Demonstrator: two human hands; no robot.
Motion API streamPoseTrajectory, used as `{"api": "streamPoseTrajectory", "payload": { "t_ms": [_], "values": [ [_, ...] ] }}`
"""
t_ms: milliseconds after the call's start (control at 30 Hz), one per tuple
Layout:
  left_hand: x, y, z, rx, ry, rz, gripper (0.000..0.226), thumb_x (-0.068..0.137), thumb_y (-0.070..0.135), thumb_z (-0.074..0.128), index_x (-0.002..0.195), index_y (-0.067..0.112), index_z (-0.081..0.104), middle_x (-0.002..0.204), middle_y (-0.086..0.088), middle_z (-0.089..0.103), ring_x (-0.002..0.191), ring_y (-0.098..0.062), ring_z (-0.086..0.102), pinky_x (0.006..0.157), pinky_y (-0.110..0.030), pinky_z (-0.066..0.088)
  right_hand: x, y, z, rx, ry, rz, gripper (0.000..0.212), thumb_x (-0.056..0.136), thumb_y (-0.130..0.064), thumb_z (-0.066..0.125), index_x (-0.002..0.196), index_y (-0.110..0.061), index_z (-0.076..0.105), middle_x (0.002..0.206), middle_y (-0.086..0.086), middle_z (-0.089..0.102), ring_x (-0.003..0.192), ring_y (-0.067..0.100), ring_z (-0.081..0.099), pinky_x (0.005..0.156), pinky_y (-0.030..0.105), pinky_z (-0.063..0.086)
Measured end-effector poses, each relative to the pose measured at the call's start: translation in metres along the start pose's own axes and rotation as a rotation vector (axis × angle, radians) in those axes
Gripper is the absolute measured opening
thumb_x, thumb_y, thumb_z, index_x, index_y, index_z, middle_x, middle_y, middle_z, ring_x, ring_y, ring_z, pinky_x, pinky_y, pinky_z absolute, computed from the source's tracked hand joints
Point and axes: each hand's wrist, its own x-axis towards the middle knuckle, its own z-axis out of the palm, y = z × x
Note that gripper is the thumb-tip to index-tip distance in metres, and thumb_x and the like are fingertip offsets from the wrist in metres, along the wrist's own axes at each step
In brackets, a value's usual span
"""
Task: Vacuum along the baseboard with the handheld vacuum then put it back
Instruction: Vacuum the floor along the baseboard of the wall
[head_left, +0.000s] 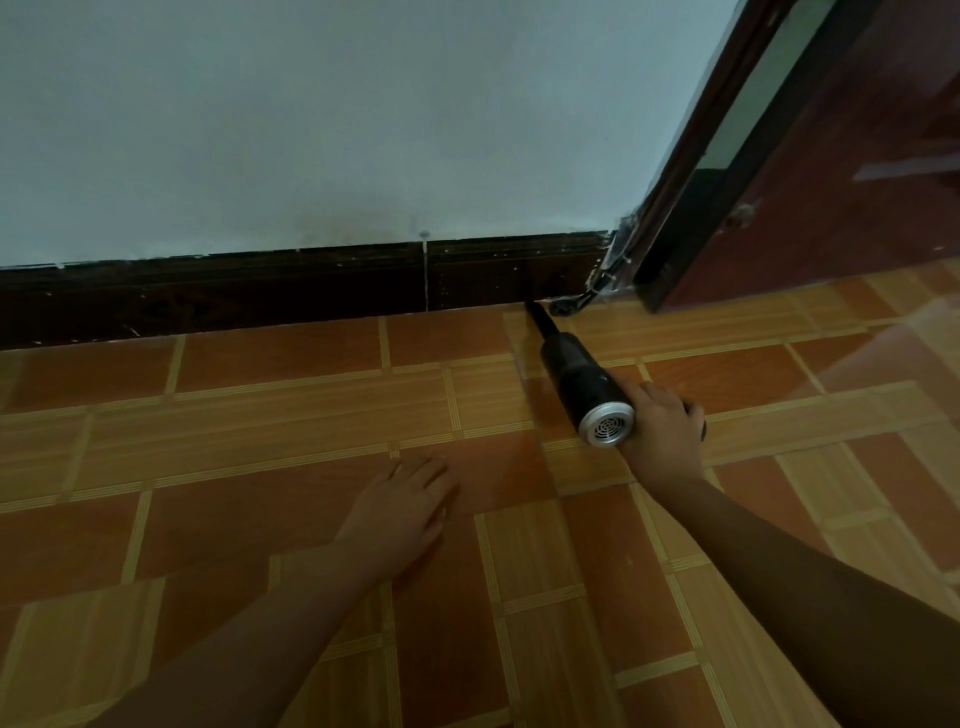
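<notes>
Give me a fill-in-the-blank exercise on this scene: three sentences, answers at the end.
1. The right hand grips a black handheld ____.
2. Its nozzle points at the foot of the dark ____ that runs along the wall.
3. The left hand holds nothing and lies open over the tiled ____.

Missing words: vacuum; baseboard; floor.
</notes>
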Motion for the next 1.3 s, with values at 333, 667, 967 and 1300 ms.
{"api": "streamPoseTrajectory", "payload": {
  "t_ms": [333,667,967,1300],
  "values": [
    [0.024,0.011,-0.023,0.001,0.039,0.076,0.029,0.077,0.033,0.064,0.103,0.022,0.068,0.109,0.002,0.069,0.096,-0.013,0.067,0.084,-0.034,0.053,-0.017,0.005,-0.010,0.120,0.075,-0.007,0.054,0.078,-0.014,0.065,0.130,-0.020,0.047,0.096,0.006,0.061,0.099,0.026,0.050,0.093,0.042,0.024],
    [0.074,0.033,-0.056,-0.130,-0.148,0.217,0.059,0.085,0.046,0.020,0.110,0.012,0.062,0.114,-0.001,0.065,0.100,-0.022,0.063,0.086,-0.034,0.050,-0.071,0.037,-0.063,0.280,0.188,0.089,0.052,0.073,-0.042,0.047,0.123,-0.029,0.048,0.089,-0.015,0.052,0.095,0.009,0.046,0.088,0.032,0.020],
    [0.113,0.112,-0.075,-0.261,-0.185,0.304,0.035,0.083,0.013,0.065,0.118,0.012,0.062,0.115,-0.002,0.064,0.100,-0.025,0.064,0.081,-0.030,0.050,-0.140,0.093,-0.105,0.089,0.233,0.282,0.050,0.075,-0.040,0.046,0.123,-0.028,0.045,0.091,-0.005,0.065,0.090,0.019,0.058,0.086,0.038,0.031],
    [0.148,0.233,-0.080,-0.100,-0.258,0.512,0.044,0.097,0.028,0.040,0.141,0.020,0.037,0.143,0.005,0.042,0.127,-0.013,0.043,0.101,-0.028,0.040,-0.214,0.172,-0.153,-0.033,0.312,0.504,0.051,0.071,-0.029,0.057,0.120,-0.021,0.047,0.089,0.002,0.066,0.088,0.025,0.060,0.084,0.040,0.031]
  ]
}}
